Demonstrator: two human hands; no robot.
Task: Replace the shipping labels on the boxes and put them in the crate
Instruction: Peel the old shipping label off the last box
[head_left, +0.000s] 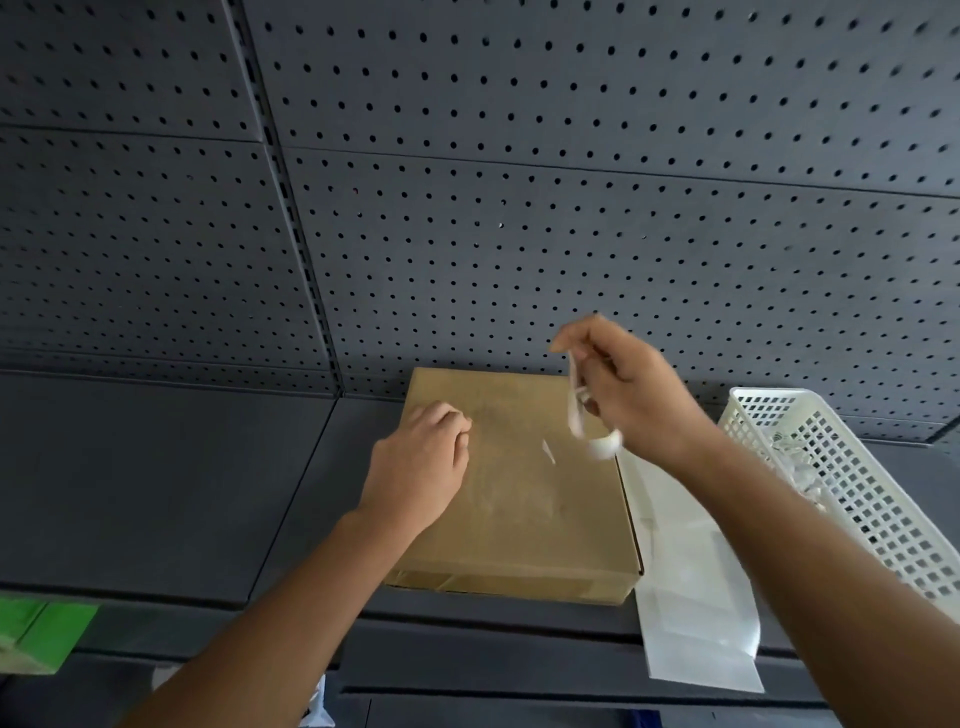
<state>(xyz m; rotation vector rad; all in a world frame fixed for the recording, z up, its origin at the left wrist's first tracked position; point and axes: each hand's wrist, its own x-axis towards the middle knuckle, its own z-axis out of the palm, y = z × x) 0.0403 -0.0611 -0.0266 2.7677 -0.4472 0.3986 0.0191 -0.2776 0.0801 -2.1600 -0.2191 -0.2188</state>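
A flat brown cardboard box (530, 499) lies on the dark shelf (166, 478) in front of me. My left hand (421, 467) rests on the box's left part with its fingers curled, holding nothing that I can see. My right hand (628, 389) is raised above the box's far right corner and pinches a crumpled white strip of peeled label (579, 410) that hangs down and curls at its lower end. A small white scrap of label (548, 451) is still stuck on the box top.
A white sheet of label backing (691, 587) lies to the right of the box and juts past the shelf edge. A white perforated plastic basket (852, 483) with paper scraps stands at the far right. A green box (36, 634) sits low left. Dark pegboard forms the wall behind.
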